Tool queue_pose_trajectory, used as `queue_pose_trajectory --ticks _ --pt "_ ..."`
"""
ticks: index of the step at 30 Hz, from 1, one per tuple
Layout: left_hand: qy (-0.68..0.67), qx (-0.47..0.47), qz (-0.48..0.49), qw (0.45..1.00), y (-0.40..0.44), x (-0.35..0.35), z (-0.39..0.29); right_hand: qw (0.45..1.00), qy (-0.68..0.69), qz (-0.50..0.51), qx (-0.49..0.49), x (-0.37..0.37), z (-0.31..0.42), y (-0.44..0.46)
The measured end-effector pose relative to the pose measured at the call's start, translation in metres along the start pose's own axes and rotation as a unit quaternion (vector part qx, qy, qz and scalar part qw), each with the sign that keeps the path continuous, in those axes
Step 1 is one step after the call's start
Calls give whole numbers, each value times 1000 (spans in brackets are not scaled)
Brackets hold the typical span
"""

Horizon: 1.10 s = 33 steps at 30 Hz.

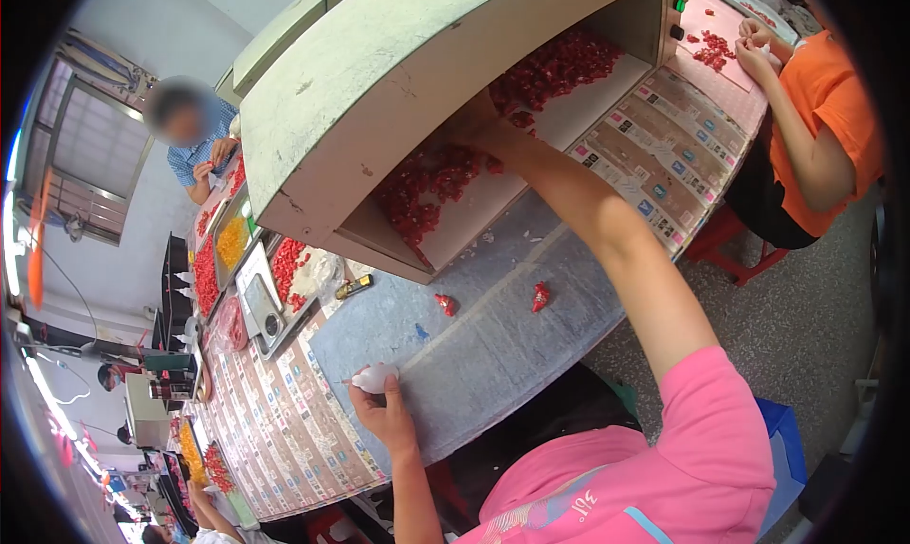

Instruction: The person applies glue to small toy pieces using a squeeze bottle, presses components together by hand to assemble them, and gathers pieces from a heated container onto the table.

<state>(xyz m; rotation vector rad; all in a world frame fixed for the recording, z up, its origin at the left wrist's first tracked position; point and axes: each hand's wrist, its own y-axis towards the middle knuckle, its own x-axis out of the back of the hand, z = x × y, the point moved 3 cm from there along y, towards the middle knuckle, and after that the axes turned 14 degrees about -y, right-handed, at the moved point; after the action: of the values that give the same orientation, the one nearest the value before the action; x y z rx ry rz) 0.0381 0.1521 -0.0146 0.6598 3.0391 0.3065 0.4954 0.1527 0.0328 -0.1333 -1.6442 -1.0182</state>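
Note:
My left hand is closed around a small white squeeze bottle with a thin needle tip, just over the grey-blue work mat. My right arm stretches into a wide, pale metal box with an open front. Inside, my right hand is in shadow among many small red pieces, and its fingers do not show. Two red pieces lie apart on the mat, one red piece left of the other red piece.
Trays of red pieces and yellow pieces stand left of the box, near a digital scale and a black-and-yellow tube. A person in orange works at the right; a person in blue sits across the table.

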Motion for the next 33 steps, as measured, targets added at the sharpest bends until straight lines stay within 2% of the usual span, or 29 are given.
queue_pose_trajectory --ticks 4,6,10,13,15,16,18,25,28,31,33 --pt "5 -7 6 1000 1 -1 0 996 69 28 -49 -30 3 11" --pt "-25 10 -10 1000 0 -3 -2 997 22 71 29 -26 15 7" --pt "-20 18 -16 1000 1 -2 0 996 -25 77 48 -8 29 -4" --pt "-8 19 -13 1000 2 -3 0 996 12 38 78 -1 50 3" --pt "-13 24 -15 1000 1 -3 0 957 275 21 90 16 68 4" --pt "-12 25 -16 999 1 -2 1 957 276 22 91 -3 82 16" --pt "-9 31 -19 999 1 -2 2 939 298 -148 93 -52 107 36" --pt "-4 21 -12 1000 1 -1 3 942 288 -101 136 16 81 3" --pt "-3 32 -18 999 2 -1 0 964 168 -35 201 18 76 -5" --pt "5 16 -10 1000 2 -1 1 964 206 -68 152 16 63 -11" --pt "8 12 -10 1000 2 -1 0 975 146 -58 159 19 60 -9"
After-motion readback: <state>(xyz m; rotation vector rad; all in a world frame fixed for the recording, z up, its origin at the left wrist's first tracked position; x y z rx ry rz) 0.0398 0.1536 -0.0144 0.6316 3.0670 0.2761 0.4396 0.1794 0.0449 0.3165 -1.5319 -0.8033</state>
